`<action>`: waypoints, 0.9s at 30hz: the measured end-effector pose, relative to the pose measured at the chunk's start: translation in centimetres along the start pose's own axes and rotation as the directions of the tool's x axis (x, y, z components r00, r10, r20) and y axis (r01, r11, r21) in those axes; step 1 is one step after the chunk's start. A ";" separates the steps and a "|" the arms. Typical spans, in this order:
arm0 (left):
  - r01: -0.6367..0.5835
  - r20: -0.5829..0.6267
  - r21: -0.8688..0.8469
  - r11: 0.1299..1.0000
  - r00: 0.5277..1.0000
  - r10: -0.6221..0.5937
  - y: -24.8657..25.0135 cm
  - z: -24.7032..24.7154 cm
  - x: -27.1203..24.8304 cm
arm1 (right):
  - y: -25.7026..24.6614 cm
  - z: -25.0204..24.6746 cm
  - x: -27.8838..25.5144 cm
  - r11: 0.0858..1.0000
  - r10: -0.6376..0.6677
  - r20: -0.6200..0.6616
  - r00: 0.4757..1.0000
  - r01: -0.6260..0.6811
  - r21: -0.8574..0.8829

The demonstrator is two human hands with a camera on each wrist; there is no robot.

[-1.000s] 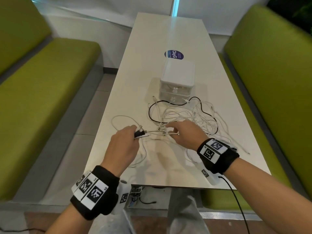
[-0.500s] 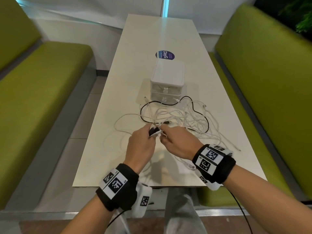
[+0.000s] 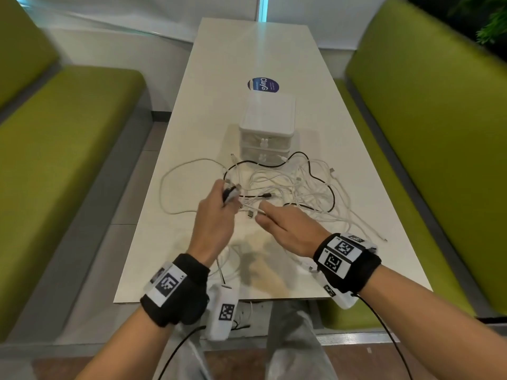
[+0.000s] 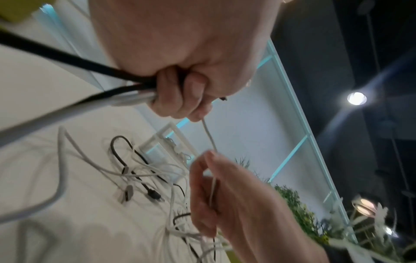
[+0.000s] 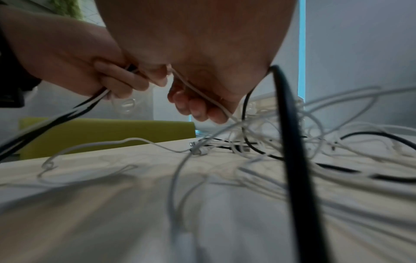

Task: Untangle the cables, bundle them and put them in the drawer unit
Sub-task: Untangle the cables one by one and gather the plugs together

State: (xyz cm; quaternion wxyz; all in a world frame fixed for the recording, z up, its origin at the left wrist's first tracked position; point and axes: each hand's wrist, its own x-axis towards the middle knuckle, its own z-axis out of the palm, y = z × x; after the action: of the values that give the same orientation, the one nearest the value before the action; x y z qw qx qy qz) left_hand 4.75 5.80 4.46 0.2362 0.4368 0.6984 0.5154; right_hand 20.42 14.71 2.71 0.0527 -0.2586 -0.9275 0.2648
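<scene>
A tangle of white and black cables (image 3: 299, 187) (image 5: 292, 142) lies on the white table (image 3: 247, 50) in front of a small white drawer unit (image 3: 266, 127), whose drawers are closed. My left hand (image 3: 219, 212) (image 4: 180, 92) grips a few black and white cable strands in its fist. A thin white cable (image 4: 209, 137) (image 5: 202, 96) runs from that fist to my right hand (image 3: 285, 226) (image 4: 213, 186), which pinches it just to the right, above the table. A white loop (image 3: 175, 187) trails left of the hands.
Green benches (image 3: 55, 160) (image 3: 439, 133) flank the table on both sides. A round blue sticker (image 3: 263, 85) sits behind the drawer unit. Loose plugs (image 3: 332, 170) lie at the pile's right edge, and cables hang over the near table edge (image 3: 247, 300).
Both hands came together near the middle of the table, then parted slightly, drawing the thin white cable out between them. The left hand rose and moved right with its strands.
</scene>
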 end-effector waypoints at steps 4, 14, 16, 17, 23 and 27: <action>-0.041 -0.294 -0.212 0.976 0.956 -0.024 -0.1 -3.5 1.5 | 1.6 -0.3 -0.3 0.999 0.045 -0.070 0.996 -0.043 0.028; 0.165 0.044 0.011 0.986 0.985 -0.166 -1.7 -1.6 -0.3 | 2.2 0.1 0.7 0.987 0.142 -0.218 0.965 -0.156 -0.046; 0.169 -0.019 -0.188 0.968 0.984 -0.175 -1.1 -0.7 -1.1 | 1.9 0.2 0.9 0.978 0.188 -0.239 0.953 -0.204 -0.044; 0.161 -0.044 -0.257 0.953 0.983 -0.178 -0.8 -0.4 -1.3 | 1.9 0.2 1.1 0.972 0.218 -0.256 0.942 -0.233 -0.032; 0.100 -0.041 -0.188 0.977 0.993 -0.110 -0.3 -0.7 -2.5 | 0.8 -0.1 1.5 0.978 0.194 -0.371 0.908 -0.207 0.006; 0.076 0.008 -0.167 0.983 0.997 -0.076 -0.1 -0.7 -3.3 | -0.2 -0.3 1.8 0.946 0.269 -0.441 0.856 -0.150 0.287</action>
State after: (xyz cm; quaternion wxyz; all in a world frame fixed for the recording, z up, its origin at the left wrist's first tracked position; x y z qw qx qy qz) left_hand 5.86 2.61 4.18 0.2921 0.3889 0.6686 0.5625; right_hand 18.89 15.63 2.97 0.2798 -0.4072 -0.8127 0.3087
